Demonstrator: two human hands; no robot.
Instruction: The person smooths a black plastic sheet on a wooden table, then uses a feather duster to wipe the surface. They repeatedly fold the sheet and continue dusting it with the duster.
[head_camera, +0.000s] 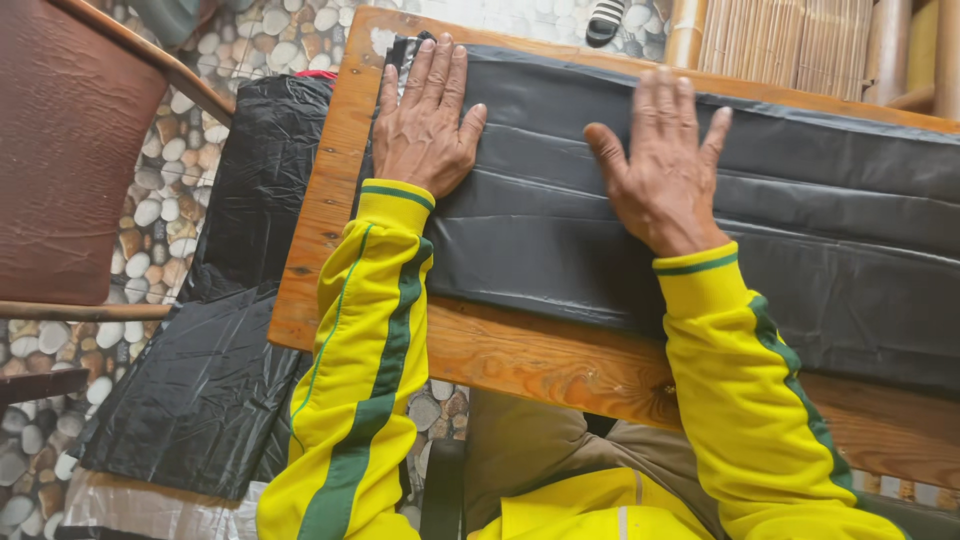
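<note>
Both hands are pressed flat, fingers spread, gripping nothing. The left hand (425, 115) sits at the left end of the black bag (800, 230); the right hand (662, 165) is near its middle. The bag lies folded along the wooden table (520, 365). More black plastic (215, 350) hangs off the left, over a pebble floor (160, 210).
</note>
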